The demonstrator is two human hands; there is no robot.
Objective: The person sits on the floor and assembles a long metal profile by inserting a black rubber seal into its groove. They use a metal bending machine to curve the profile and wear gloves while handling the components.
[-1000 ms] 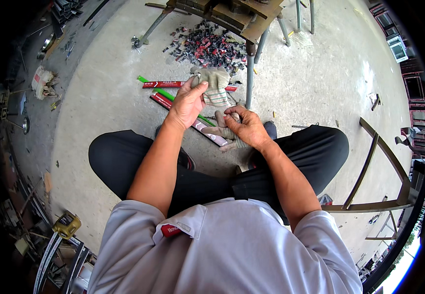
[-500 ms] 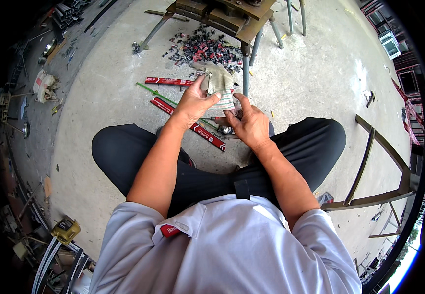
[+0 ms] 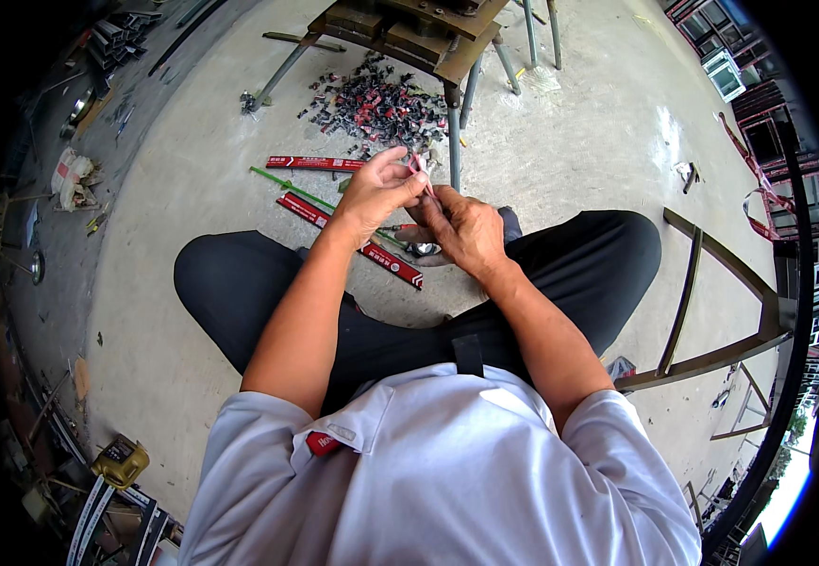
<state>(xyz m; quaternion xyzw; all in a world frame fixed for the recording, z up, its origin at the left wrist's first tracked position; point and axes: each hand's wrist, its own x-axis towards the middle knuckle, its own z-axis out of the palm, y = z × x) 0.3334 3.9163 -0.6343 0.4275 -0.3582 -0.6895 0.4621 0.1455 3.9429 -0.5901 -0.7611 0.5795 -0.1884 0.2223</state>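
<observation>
Grey concrete floor fills most of the head view; the person sits over it in dark trousers and a light grey shirt, both forearms coming up from the lower edge to meet just above centre frame.

Left hand: thumb and forefinger pinched together on a small pinkish-red piece at the fingertips; the other fingers are curled loosely. The piece sits at the top of the two hands, slightly above centre, in front of a metal leg.

Right hand: fingers bent inward and closed, touching the left hand's fingers just beneath the small piece. Whether it grips that piece itself cannot be told; the contact point is hidden by the knuckles. A dark rounded object shows just under the hands, too hidden to identify.

Floor, centre left: two red strips and a thin green rod lie near one another, the longer red strip running under the left wrist.

Upper centre: a heap of small red and black bits beneath a metal stand.

Right of frame: an angled metal frame.

Lower left: a yellow tool at the rim.
</observation>
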